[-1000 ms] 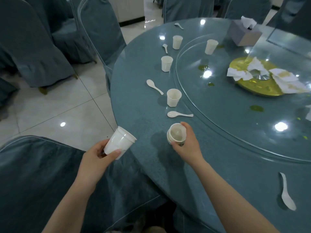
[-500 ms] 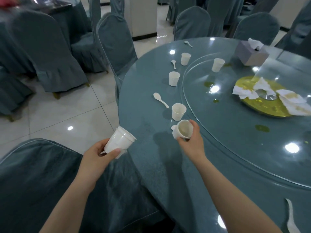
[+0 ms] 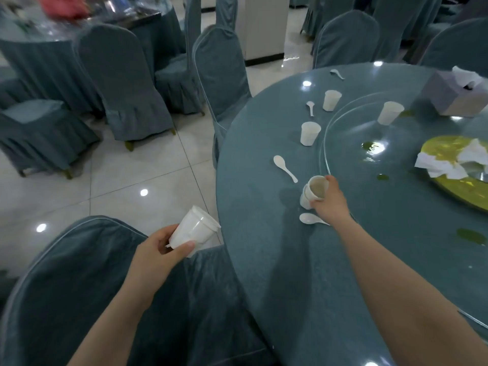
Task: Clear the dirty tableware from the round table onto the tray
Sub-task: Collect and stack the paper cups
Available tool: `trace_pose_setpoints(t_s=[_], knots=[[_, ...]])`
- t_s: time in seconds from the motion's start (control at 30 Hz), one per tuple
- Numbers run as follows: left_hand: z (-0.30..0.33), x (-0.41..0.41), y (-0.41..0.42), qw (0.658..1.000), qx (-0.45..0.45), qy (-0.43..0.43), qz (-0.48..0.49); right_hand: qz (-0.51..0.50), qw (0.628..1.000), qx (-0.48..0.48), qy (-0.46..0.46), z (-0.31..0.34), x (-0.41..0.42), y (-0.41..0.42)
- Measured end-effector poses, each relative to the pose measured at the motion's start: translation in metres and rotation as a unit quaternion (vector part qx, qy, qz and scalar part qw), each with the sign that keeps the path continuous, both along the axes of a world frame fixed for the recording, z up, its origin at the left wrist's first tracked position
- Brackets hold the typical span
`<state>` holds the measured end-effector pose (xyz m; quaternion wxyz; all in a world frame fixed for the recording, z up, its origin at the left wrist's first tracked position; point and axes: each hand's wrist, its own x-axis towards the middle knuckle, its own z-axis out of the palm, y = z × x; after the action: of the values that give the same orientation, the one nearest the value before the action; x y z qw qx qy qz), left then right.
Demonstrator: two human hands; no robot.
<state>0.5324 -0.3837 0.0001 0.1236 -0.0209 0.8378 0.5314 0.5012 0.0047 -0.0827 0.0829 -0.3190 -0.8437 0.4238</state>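
Note:
My left hand (image 3: 155, 253) grips a tilted stack of white plastic cups (image 3: 194, 229) over a chair beside the round table (image 3: 264, 247). My right hand (image 3: 331, 204) reaches over the table and grips nested white cups (image 3: 314, 192), tilted, with their lower end at the tabletop. A white spoon (image 3: 309, 218) lies just under that wrist and another spoon (image 3: 285, 168) a little farther left. More single cups stand beyond: one (image 3: 309, 133), one (image 3: 331, 100) and one (image 3: 389, 113) on the glass turntable (image 3: 396, 207). No tray is in view.
Two small spoons (image 3: 310, 108) (image 3: 337, 73) lie at the far rim. A tissue box (image 3: 454, 94) and a yellow plate (image 3: 449, 151) with crumpled napkins sit on the turntable, along with green spills. Covered chairs (image 3: 221, 75) ring the table, one right below me.
My right hand has carried its cups forward along the table's edge to where the nearest single cup stood. My left hand keeps its stack. The view has swung up and left.

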Motion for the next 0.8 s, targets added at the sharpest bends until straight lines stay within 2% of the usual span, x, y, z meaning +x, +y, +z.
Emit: trace_pose_setpoints(t_s=[0.1, 0.2, 0.43, 0.67, 0.8], knots=[[-0.001, 0.002, -0.011, 1.0, 0.009, -0.01, 0.01, 0.002, 1.0, -0.01, 0.004, -0.003, -0.003, -0.006], [0.0, 0.003, -0.026, 0.999, 0.026, -0.012, 0.016, 0.003, 0.999, -0.014, 0.051, 0.007, -0.005, -0.029], [0.016, -0.009, -0.092, 0.993, 0.097, 0.022, 0.07, 0.057, 0.984, -0.046, 0.163, 0.035, -0.005, -0.133], [0.041, -0.01, -0.206, 0.973, 0.198, 0.057, 0.101, 0.128, 0.969, -0.043, 0.207, 0.077, -0.009, -0.259], [0.049, -0.008, -0.287, 0.967, 0.213, 0.079, 0.115, 0.158, 0.96, -0.051, 0.228, 0.098, -0.009, -0.346]])
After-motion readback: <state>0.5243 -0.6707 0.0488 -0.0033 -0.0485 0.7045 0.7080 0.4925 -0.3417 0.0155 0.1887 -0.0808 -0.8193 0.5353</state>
